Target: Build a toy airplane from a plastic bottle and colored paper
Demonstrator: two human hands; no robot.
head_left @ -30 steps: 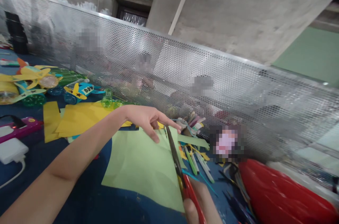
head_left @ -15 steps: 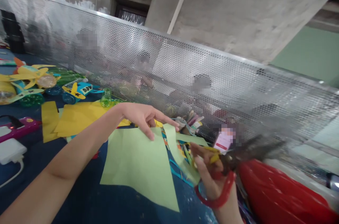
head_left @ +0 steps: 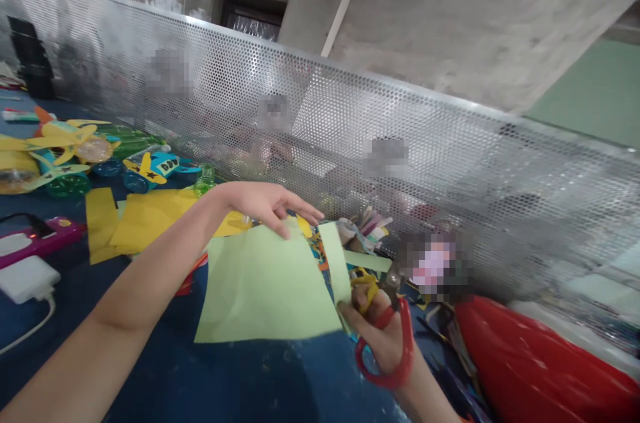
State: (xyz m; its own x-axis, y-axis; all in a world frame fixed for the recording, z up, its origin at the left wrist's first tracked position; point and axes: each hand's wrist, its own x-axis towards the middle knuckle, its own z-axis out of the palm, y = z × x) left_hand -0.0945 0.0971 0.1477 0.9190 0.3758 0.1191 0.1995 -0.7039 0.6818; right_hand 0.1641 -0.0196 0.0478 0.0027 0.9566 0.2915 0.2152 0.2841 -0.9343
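My left hand (head_left: 267, 203) pinches the top edge of a light green paper sheet (head_left: 267, 286), thumb in front and the other fingers reaching right. The sheet hangs tilted over the dark blue table. My right hand (head_left: 377, 326) has scissors (head_left: 407, 343) with red and yellow handles hooked on its fingers, their metal blades pointing up and away from the sheet. A narrow light green paper strip (head_left: 336, 263) stands beside the sheet's right edge, its lower end at my right thumb. Whether the strip is fully separate from the sheet cannot be told.
Yellow paper sheets (head_left: 150, 213) lie left of my forearm, with paper-and-bottle planes (head_left: 155, 166) behind. A magenta power strip (head_left: 55, 236) and white charger (head_left: 30, 280) sit at left. A red glossy bag (head_left: 540, 363) fills the right. A perforated metal screen (head_left: 340, 110) borders the table.
My right hand has moved left with the scissors, whose blades have swung from pointing right to pointing up. The strip's top has come away from my left fingertips. My left hand has risen slightly.
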